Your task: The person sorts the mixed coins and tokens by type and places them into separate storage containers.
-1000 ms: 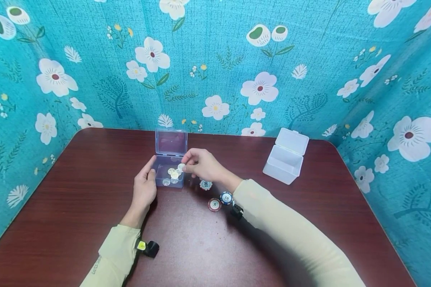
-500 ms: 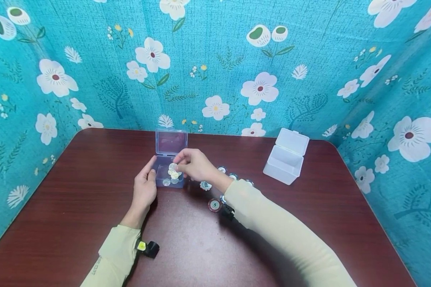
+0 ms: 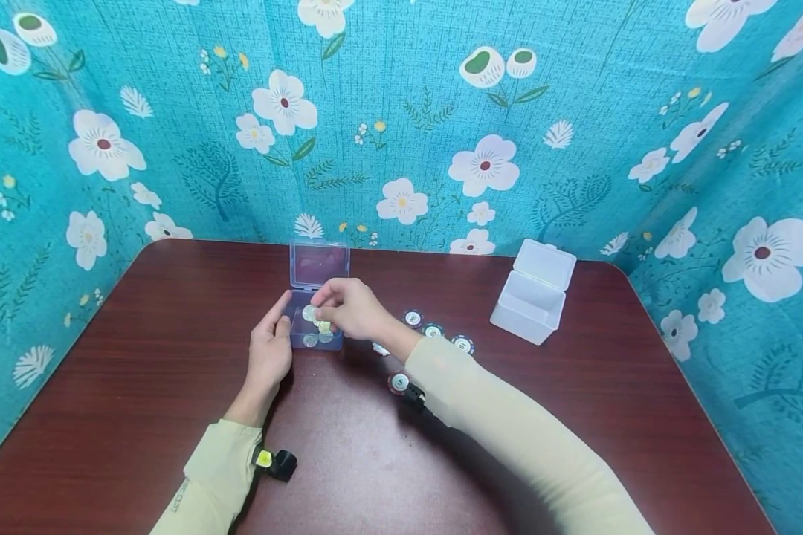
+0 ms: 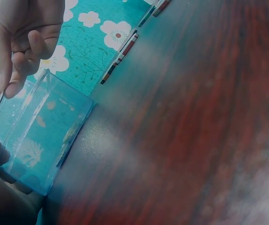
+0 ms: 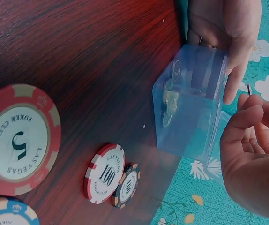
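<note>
- The silvery disc is above the clear box, apart from the discs inside; the box stands toward the far edge of the surface, left of its middle.
- Being round, it has no long axis; both wrist views show it edge-on.
- The right hand pinches it, reaching in over the box's right wall.
- The left hand rests against the left wall, index finger straight.

Head view from above, facing down-forward over table, low tilted wrist views, close, sharing the bluish box
</note>
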Demonstrator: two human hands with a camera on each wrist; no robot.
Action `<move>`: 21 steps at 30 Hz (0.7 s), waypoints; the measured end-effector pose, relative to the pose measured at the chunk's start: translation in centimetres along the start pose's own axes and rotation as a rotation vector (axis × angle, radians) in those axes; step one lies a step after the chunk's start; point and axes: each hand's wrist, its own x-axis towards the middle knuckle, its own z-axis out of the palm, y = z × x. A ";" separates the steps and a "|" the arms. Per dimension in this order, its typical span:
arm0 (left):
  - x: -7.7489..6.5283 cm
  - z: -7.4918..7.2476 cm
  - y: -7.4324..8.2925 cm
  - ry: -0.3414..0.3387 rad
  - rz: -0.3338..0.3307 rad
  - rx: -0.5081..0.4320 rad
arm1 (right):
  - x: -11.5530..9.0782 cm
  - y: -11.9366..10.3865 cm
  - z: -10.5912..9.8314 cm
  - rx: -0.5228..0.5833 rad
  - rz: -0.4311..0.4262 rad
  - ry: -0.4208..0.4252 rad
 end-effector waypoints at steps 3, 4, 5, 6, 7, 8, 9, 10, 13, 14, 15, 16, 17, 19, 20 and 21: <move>-0.1 0.0 0.1 -0.005 -0.009 0.003 | 0.1 -0.2 0.2 0.010 0.000 -0.003; -0.4 0.0 0.8 -0.010 -0.013 0.002 | 0.1 -0.3 0.3 0.015 0.001 -0.005; -0.7 0.0 1.5 -0.013 -0.014 0.004 | 0.1 -0.4 0.4 0.019 0.003 -0.007; -0.9 0.0 2.0 -0.018 -0.019 0.003 | 0.1 -0.4 0.4 0.024 0.005 -0.008; -1.0 0.0 2.4 -0.021 -0.023 0.001 | 0.1 -0.5 0.4 0.029 0.007 -0.009; -1.1 -0.1 2.5 -0.020 -0.024 -0.004 | 0.1 -0.6 0.4 0.034 0.009 -0.011; -1.1 -0.1 2.6 -0.021 -0.026 -0.007 | 0.1 -0.6 0.4 0.037 0.011 -0.012; -1.0 -0.1 2.5 -0.020 -0.019 -0.007 | 0.1 -0.7 0.4 0.036 0.011 -0.013; -0.1 0.0 0.5 -0.011 -0.003 -0.005 | 0.0 -0.7 0.3 0.029 0.010 -0.013; 0.0 0.0 0.2 -0.008 0.003 0.003 | 0.0 -0.7 0.3 0.027 0.008 -0.015; 0.1 0.0 0.0 -0.004 0.003 0.011 | -0.1 -0.6 0.3 0.024 0.007 -0.015; 0.1 0.0 -0.1 0.000 0.003 0.022 | -0.1 -0.6 0.2 0.023 0.005 -0.016; 0.1 0.0 -0.2 0.002 0.003 0.029 | -0.2 -0.6 0.2 0.021 0.004 -0.018; 0.0 0.0 -0.2 0.009 -0.001 0.035 | -0.3 -0.5 0.1 0.015 0.000 -0.021; 0.0 -0.1 -0.2 0.010 0.000 0.038 | -0.4 -0.5 0.1 0.013 -0.002 -0.024; 0.0 -0.1 -0.2 0.012 -0.002 0.036 | -0.5 -0.5 0.0 0.010 -0.004 -0.025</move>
